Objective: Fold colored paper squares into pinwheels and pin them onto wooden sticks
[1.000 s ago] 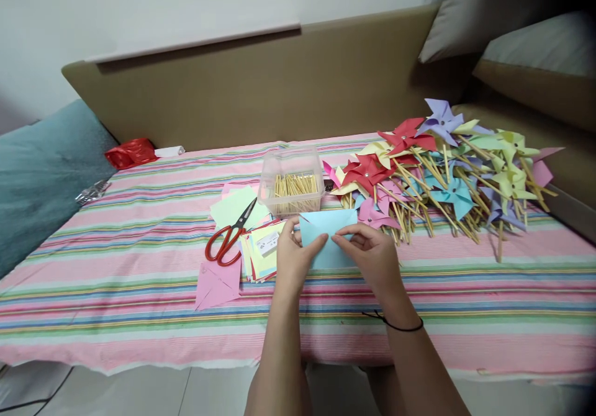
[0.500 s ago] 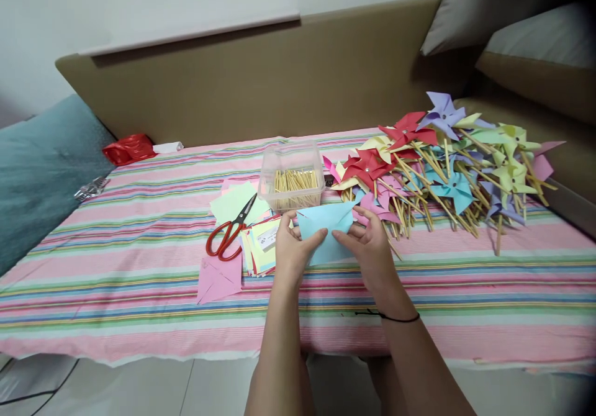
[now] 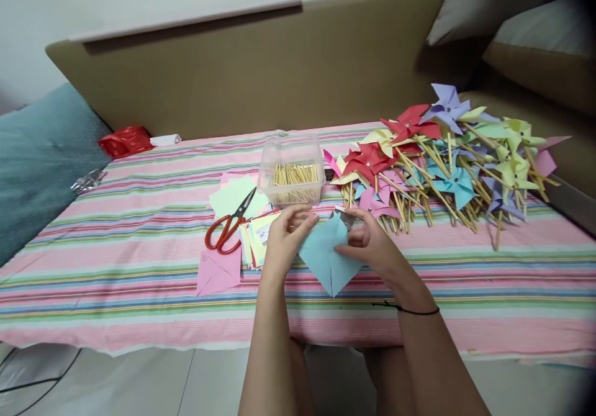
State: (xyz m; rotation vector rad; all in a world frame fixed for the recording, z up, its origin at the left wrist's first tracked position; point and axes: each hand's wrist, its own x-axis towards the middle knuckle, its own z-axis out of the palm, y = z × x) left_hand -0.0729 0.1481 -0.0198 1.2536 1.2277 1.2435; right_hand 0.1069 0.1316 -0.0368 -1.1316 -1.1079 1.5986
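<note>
A light blue paper square (image 3: pixel 328 257) is held over the cloth with one corner toward me, and a slit runs up from that corner. My left hand (image 3: pixel 289 235) is closed on its left side, thumb on top. On the upper right, my right hand (image 3: pixel 370 242) grips the paper with the thumb on its face and the index finger stretched past the top corner. Beside that finger shows a small dark grey patch with a white edge, whose kind I cannot tell. Left of my hands lie red-handled scissors (image 3: pixel 228 226) and a pink paper square (image 3: pixel 218 273) with diagonal cuts.
Behind the paper stands a clear plastic box (image 3: pixel 265 177) of short wooden sticks (image 3: pixel 295 175). Several paper pinwheels (image 3: pixel 456 183) on sticks are heaped at the right. A stack of coloured paper (image 3: pixel 251 242) lies by the scissors. A red plastic bag (image 3: pixel 125 141) rests far left on the striped cloth (image 3: pixel 139 217).
The blue paper has been turned from edge-on to corner toward me. My right hand has shifted from the lower edge to the upper right side, and the hands have moved slightly apart.
</note>
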